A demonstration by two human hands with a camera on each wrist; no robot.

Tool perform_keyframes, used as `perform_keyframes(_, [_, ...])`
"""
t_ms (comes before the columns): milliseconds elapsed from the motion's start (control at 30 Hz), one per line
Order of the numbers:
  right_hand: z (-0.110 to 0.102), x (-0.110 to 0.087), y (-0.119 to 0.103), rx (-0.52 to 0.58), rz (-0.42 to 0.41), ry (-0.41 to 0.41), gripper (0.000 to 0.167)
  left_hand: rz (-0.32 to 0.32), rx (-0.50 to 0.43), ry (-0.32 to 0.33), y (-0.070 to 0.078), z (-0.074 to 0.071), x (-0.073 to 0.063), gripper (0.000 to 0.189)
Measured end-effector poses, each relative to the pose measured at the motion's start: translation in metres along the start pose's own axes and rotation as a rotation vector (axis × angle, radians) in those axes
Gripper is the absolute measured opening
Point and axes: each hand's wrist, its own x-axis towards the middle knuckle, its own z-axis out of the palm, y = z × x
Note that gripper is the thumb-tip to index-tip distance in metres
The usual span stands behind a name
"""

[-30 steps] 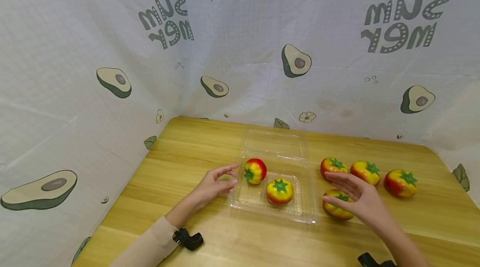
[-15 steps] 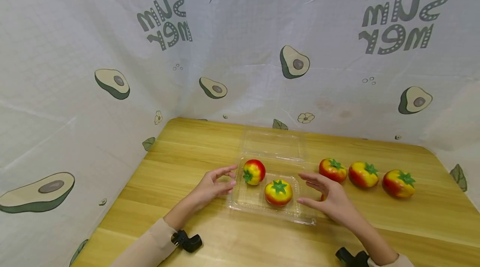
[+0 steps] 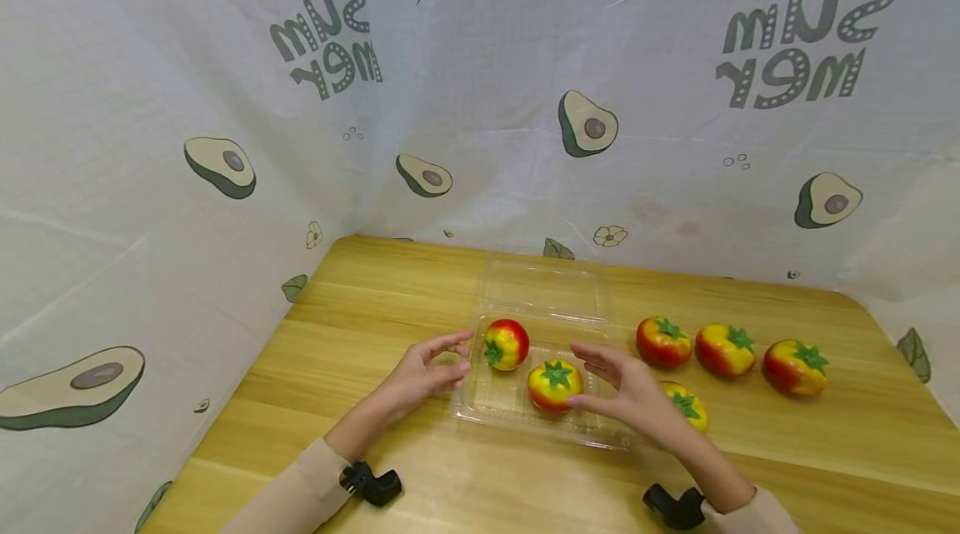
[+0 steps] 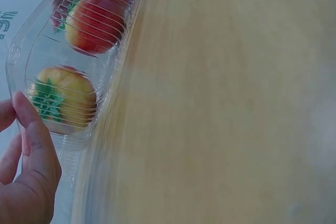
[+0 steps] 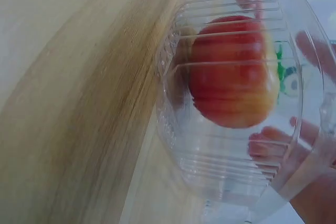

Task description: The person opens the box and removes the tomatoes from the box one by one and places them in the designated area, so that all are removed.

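Observation:
A clear plastic clamshell container [image 3: 540,434] lies on the table with its lid [image 3: 546,288] folded back. Inside are two toy fruits, red and yellow with green leafy tops: one tipped over [image 3: 507,344] at the left, the other upright [image 3: 555,386] near the middle. My left hand [image 3: 423,369] pinches the container's left rim between thumb and fingers, as the left wrist view also shows. Over the container's right side is my right hand [image 3: 633,392], fingers loosely spread, its thumb tip beside the upright fruit. Whether it touches that fruit I cannot tell.
Several more such fruits stand on the wooden table to the right. Three form a back row, including a left one [image 3: 663,342] and a right one [image 3: 796,367]; a nearer fruit [image 3: 688,407] is partly behind my right forearm. A printed white cloth [image 3: 487,101] hangs behind.
My right hand has moved left, from beside the nearer loose fruit to over the container by the upright fruit. My left hand has stayed at the rim.

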Motion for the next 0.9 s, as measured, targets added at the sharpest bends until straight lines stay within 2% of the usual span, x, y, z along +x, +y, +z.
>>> perform_keyframes(667, [0.007, 0.01, 0.007, 0.017, 0.009, -0.138, 0.076, 0.01, 0.007, -0.001, 0.0, 0.002, 0.0, 0.057])
perform_keyframes(900, [0.006, 0.013, 0.006, -0.008, 0.005, -0.18, 0.075, 0.01, 0.002, 0.0, -0.001, 0.001, -0.001, 0.057])
